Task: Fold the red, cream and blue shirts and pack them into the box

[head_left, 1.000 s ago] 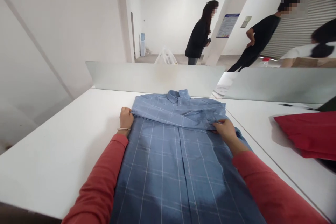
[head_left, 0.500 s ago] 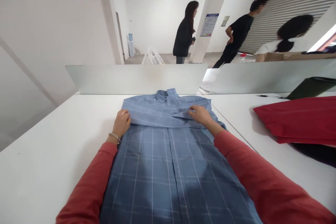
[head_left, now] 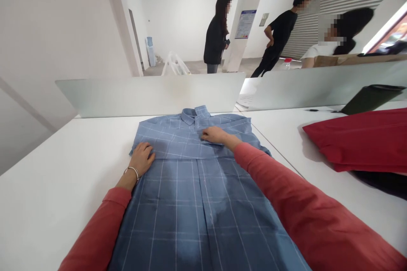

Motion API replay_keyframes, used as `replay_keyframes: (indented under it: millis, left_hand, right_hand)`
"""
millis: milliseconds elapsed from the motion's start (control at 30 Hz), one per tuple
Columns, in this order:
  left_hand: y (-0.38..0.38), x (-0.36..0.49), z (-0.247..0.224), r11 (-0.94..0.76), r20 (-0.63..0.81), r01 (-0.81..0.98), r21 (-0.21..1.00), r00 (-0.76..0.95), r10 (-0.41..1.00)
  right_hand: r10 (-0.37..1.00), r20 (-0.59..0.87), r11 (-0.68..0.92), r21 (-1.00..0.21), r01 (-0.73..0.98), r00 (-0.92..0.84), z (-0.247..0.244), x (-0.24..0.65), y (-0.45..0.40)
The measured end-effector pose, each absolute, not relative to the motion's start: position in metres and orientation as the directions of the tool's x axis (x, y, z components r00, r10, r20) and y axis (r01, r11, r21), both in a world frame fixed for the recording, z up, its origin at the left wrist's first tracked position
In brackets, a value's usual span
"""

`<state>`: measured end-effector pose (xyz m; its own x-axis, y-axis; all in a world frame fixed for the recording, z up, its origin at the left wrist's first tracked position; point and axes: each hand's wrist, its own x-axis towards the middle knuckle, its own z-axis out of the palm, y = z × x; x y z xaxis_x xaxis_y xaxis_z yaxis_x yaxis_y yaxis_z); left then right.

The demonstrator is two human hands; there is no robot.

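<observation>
Flat, open left hand (head_left: 141, 160) and right hand (head_left: 216, 134) on a blue checked button-front shirt (head_left: 190, 203), face up on a white table (head_left: 47, 186); one fold across the chest, collar (head_left: 193, 115) farthest; red cloth (head_left: 359, 139) off to the right.

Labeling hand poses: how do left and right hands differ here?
The left hand rests near the side edge of the blue checked shirt, while the right hand reaches just below the collar. The left wrist is bare, with a bracelet; the right sleeve runs nearly to the hand. Both lie on the shirt.
</observation>
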<state>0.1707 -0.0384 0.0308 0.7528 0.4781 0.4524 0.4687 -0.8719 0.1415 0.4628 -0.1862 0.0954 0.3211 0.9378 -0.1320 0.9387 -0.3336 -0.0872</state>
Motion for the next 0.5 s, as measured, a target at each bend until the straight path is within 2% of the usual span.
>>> replay_keyframes:
  millis: [167,400,500]
  left_hand:
    - [-0.039,0.171,0.028,-0.861,0.461,0.494,0.117,0.741,0.488]
    - [-0.041,0.172,0.029,-0.849,0.482,0.515,0.120,0.717,0.503]
    - [-0.042,0.171,0.029,-0.852,0.497,0.508,0.131,0.710,0.499]
  right_hand:
    - [0.936,-0.149,-0.335,-0.083,0.939,0.320,0.093,0.456,-0.172]
    - [0.887,0.065,-0.453,-0.071,0.889,0.457,0.090,0.456,-0.163]
    - [0.874,0.107,-0.469,-0.069,0.881,0.473,0.083,0.453,-0.163]
